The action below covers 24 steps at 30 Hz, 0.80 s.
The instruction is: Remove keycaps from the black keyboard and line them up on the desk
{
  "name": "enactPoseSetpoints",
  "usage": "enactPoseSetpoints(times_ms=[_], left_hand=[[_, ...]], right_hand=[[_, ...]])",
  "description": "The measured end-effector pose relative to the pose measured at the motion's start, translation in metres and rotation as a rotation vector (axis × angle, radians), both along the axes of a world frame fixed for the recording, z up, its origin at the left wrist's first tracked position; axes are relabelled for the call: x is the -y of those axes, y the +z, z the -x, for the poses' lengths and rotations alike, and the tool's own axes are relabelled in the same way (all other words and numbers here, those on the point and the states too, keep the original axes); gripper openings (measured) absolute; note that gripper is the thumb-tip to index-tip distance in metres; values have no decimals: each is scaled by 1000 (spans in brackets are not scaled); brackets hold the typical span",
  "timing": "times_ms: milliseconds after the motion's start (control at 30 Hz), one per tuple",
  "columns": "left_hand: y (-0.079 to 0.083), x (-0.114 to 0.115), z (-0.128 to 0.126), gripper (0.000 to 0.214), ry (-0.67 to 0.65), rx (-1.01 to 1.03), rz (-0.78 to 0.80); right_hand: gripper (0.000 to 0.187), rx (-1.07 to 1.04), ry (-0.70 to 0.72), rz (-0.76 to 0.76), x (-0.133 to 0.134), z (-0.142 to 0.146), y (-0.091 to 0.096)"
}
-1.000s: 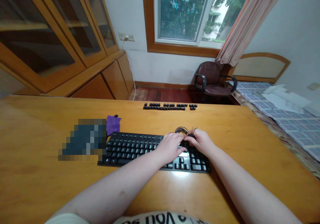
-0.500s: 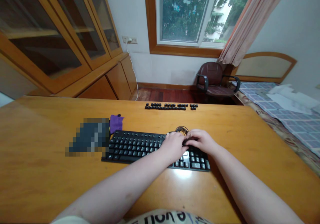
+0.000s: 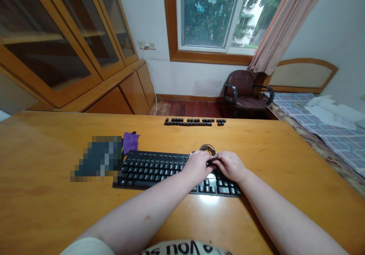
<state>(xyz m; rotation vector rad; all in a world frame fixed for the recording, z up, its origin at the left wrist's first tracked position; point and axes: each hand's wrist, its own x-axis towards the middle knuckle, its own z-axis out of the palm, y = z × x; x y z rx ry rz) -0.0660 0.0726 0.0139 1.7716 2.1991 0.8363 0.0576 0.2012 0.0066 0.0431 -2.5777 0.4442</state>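
Note:
A black keyboard (image 3: 151,170) lies on the wooden table in front of me, and its top-row keys on the left look bare. Over its right-hand part, my left hand (image 3: 199,164) is closed, the fingertips pinched toward the other hand. My right hand (image 3: 231,167) is closed too, fingers bent, meeting the left one just above the keys. Something small and dark shows between the fingertips, too hidden to name. A coiled black cable (image 3: 207,148) sits just behind the hands.
Loose black keycaps (image 3: 188,124) stand in rows along the table's far edge. Left of the keyboard are a purple cloth (image 3: 130,143) and a blurred-out dark object (image 3: 102,159). Beyond the table are a chair (image 3: 243,87), a bed and a glass-fronted cabinet.
My right hand has curled further and turned inward against the left fingertips. The left hand stays nearly in place. The view has shifted slightly.

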Motion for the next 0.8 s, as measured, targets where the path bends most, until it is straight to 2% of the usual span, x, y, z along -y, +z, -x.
enactPoseSetpoints(times_ms=[333, 567, 700, 800], left_hand=[[2, 0, 0, 16, -15, 12, -5], [0, 1, 1, 18, -7, 3, -16], [0, 1, 0, 19, 2, 20, -10], [2, 2, 1, 23, 2, 29, 1]], right_hand=[[10, -59, 28, 56, 0, -3, 1], [10, -83, 35, -15, 1, -2, -1], [12, -53, -27, 5, 2, -2, 3], [17, -90, -141, 84, 1, -4, 11]])
